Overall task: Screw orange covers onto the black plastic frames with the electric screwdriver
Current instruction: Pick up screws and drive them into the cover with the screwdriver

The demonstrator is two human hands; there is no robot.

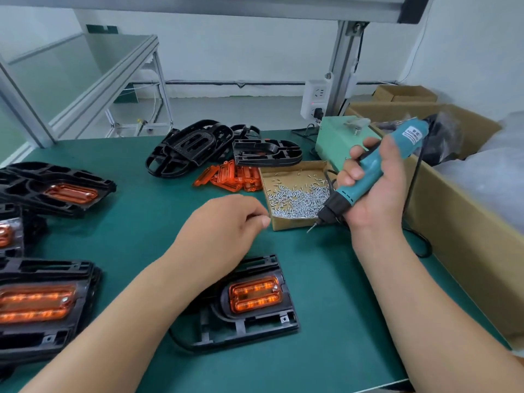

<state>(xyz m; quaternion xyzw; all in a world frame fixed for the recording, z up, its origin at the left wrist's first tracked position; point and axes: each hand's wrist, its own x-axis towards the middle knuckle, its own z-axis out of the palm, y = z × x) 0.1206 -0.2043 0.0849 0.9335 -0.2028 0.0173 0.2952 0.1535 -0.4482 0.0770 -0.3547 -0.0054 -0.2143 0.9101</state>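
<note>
Legible text: none.

Item: screwdriver (347, 195), teal body.
Marking: one white label (411, 135) on the upper barrel, near the cord end.
Print: dark, set in roughly three lines. The top line is short and looks like two characters. The second line is longer and seems to be Latin capitals. The bottom line is finer still.
Condition: the label is tilted along the barrel and blurred. No letter, brand name or number can be made out with any certainty.
</note>
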